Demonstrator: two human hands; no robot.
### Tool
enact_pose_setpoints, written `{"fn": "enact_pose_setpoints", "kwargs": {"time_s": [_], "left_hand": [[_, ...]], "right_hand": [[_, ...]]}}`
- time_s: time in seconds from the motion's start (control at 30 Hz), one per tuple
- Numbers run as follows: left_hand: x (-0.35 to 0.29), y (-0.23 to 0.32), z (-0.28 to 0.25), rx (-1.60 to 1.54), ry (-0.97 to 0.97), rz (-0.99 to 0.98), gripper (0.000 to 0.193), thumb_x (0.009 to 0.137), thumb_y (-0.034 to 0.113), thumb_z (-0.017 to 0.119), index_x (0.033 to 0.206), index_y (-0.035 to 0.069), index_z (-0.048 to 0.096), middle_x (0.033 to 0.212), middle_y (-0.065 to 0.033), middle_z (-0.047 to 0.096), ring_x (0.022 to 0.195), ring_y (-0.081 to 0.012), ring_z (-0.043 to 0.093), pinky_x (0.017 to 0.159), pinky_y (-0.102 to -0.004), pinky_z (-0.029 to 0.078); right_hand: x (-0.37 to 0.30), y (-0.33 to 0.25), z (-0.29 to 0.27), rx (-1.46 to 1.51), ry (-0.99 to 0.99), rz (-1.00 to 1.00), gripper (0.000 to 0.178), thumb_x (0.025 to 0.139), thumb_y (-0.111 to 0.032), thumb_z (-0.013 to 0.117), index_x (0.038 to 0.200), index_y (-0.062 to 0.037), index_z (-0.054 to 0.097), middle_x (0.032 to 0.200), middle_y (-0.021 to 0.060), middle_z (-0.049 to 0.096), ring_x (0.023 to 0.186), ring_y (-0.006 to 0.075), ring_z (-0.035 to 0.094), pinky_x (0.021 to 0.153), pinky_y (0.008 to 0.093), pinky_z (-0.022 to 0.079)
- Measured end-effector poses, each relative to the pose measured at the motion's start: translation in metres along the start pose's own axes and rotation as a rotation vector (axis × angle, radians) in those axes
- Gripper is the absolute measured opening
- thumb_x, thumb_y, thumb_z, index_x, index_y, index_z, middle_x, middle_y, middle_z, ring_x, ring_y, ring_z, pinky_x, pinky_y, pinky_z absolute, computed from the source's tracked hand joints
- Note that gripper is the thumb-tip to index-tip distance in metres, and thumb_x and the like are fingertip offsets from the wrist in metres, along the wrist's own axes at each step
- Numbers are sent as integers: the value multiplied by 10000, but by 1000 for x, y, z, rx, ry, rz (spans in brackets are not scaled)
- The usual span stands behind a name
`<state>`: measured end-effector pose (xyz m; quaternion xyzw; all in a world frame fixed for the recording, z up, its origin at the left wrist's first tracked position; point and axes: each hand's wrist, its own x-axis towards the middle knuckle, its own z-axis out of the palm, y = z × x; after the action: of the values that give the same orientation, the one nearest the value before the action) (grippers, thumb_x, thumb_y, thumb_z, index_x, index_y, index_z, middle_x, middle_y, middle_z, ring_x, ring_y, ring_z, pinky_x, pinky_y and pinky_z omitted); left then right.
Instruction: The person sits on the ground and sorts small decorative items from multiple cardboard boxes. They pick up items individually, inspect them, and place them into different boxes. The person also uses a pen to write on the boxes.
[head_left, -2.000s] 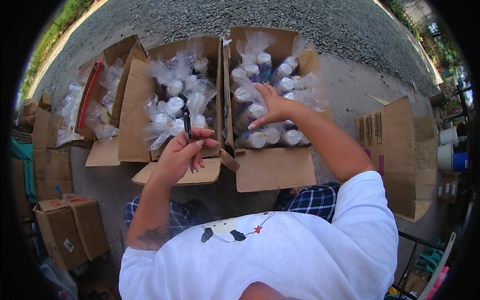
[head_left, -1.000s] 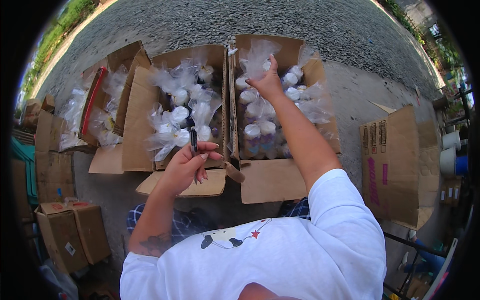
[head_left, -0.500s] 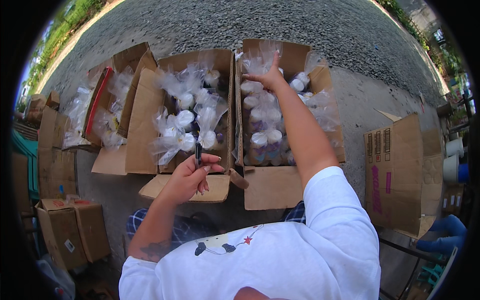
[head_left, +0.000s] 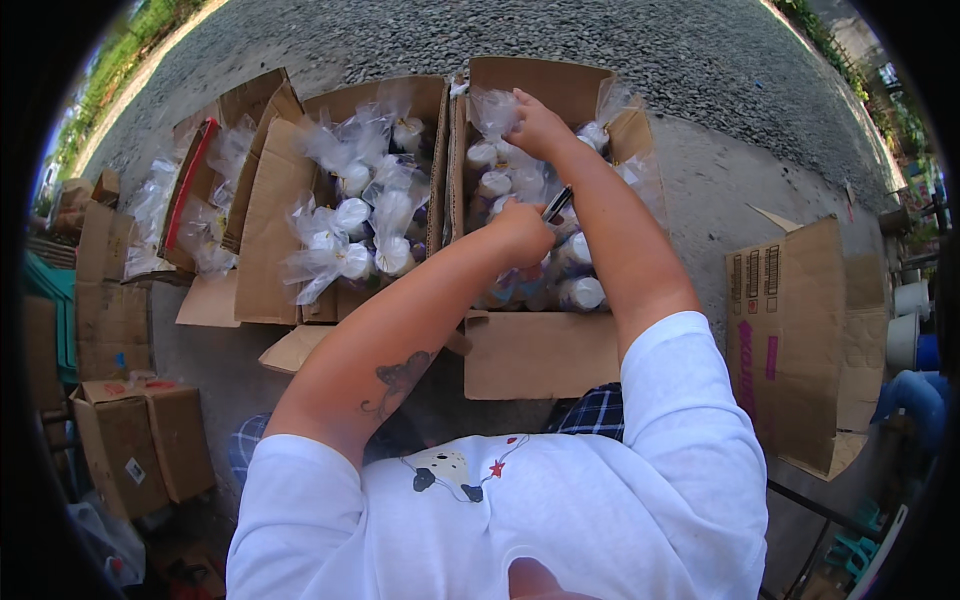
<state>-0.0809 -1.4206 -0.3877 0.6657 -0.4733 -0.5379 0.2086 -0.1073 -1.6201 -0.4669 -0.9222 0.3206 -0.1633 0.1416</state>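
Observation:
Both of my hands are inside the right-hand open cardboard box (head_left: 540, 350), which holds bagged containers with white lids. At its far end, the fingers of my right hand (head_left: 543, 130) close on the gathered top of a clear plastic bag (head_left: 492, 110). My left hand (head_left: 522, 236) is lower in the same box, over the containers, with a black pen (head_left: 558, 204) sticking up from its grip. Its fingertips are mostly hidden, so I cannot tell whether they also touch a bag. White-lidded containers (head_left: 580, 293) show beside and below it.
A second open box (head_left: 270, 225) of bagged white-lidded containers adjoins on the left, with another opened box (head_left: 190, 190) past it. Closed cartons (head_left: 125, 460) stand at the lower left. An upright cardboard box (head_left: 785, 340) is at the right. Gravel (head_left: 560, 35) lies beyond the concrete.
My left hand, with the pen, has moved from in front of the left box up and right into the right box. My right hand has closed from spread fingers onto the bag top.

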Motion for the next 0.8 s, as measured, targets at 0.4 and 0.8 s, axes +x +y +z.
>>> {"fn": "enact_pose_setpoints", "kwargs": {"time_s": [0.4, 0.8], "left_hand": [[-55, 4, -10, -531, 109, 70, 220, 820, 20, 395, 957, -35, 557, 694, -35, 524, 622, -98, 536, 666, -264, 520], [-146, 107, -130, -203, 48, 816, 259, 875, 88, 439, 1085, -34, 529, 1077, -168, 553, 790, -106, 567, 850, -356, 465]], "right_hand": [[-22, -37, -38, 500, 162, 93, 189, 717, -139, 681, 778, -29, 541, 669, 70, 559, 606, 159, 486, 580, 297, 415], [-88, -48, -326, 705, 669, -106, 131, 789, -71, 622, 906, -26, 584, 839, 47, 605, 713, 119, 556, 658, 238, 438]]}}
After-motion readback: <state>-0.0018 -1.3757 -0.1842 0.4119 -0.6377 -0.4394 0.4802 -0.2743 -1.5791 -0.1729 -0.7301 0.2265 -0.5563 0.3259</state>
